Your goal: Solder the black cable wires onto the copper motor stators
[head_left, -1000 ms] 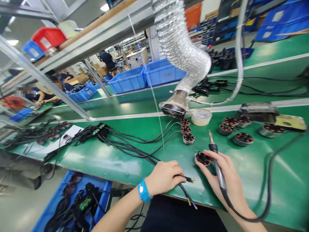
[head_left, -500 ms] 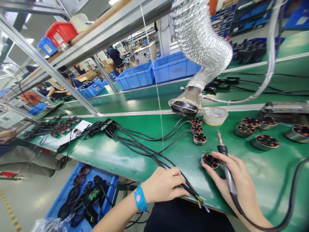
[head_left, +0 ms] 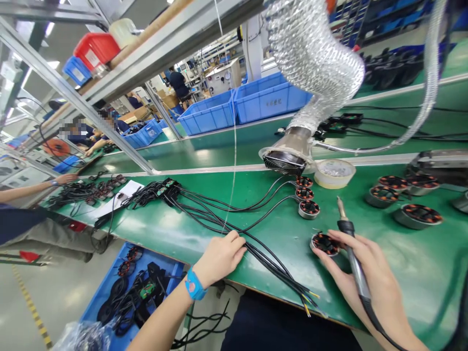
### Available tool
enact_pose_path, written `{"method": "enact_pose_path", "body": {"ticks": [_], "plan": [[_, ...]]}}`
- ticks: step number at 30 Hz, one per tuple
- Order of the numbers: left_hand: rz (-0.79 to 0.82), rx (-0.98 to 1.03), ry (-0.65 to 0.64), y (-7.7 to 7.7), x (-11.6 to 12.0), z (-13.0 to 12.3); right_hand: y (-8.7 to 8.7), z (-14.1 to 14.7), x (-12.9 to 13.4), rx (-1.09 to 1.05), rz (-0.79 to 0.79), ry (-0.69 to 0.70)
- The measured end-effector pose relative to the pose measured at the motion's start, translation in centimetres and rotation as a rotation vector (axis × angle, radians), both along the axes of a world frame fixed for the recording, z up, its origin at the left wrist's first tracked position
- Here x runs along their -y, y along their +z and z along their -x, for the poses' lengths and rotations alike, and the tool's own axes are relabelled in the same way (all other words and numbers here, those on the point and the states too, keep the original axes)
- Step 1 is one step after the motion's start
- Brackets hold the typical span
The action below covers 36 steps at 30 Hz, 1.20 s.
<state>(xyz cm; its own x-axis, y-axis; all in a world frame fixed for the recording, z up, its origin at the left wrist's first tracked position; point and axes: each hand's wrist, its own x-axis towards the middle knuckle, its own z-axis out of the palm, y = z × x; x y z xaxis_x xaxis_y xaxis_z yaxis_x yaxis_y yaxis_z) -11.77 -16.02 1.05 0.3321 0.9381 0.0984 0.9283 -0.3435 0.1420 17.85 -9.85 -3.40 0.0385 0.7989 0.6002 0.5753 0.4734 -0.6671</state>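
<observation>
My left hand [head_left: 221, 256], with a blue wristband, has its fingers curled onto the bundle of black cables [head_left: 270, 261] near the table's front edge. The cables' stripped ends [head_left: 309, 300] show yellow and bluish wires. My right hand [head_left: 373, 268] holds a soldering iron [head_left: 354, 265] along the palm, its tip pointing up and away. Thumb and index finger of the same hand also grip a small round motor stator [head_left: 324, 243], silver-rimmed with copper windings. Several cables lead to small motor stators [head_left: 309, 209] in a row, beneath a fume extraction hood [head_left: 287, 156].
A round tub [head_left: 334, 174] stands beside the hood. Larger motor stators [head_left: 418, 216] sit at the right. Circuit boards [head_left: 168, 190] lie at the cables' far end. Below the left table edge is a blue bin [head_left: 106, 287] of parts. A co-worker's arm [head_left: 32, 189] reaches in from the left.
My left hand has slid left and away along the cables, farther from their stripped ends. My right hand keeps the soldering iron and stator; the view has shifted slightly.
</observation>
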Motion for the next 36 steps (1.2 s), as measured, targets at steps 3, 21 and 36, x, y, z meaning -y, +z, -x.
{"method": "enact_pose_path", "body": {"ticks": [3, 21, 36], "plan": [[0.018, 0.002, -0.018, -0.5, 0.1, -1.0, 0.4, 0.2, -0.1, -0.002, -0.001, -0.005], [0.073, -0.405, 0.228, 1.7, -3.0, 6.7, 0.4, 0.2, -0.3, 0.017, 0.008, 0.005], [0.011, -0.029, 0.138, 2.2, -3.8, 2.1, 0.5, -0.1, 0.3, 0.021, -0.004, 0.030]]}}
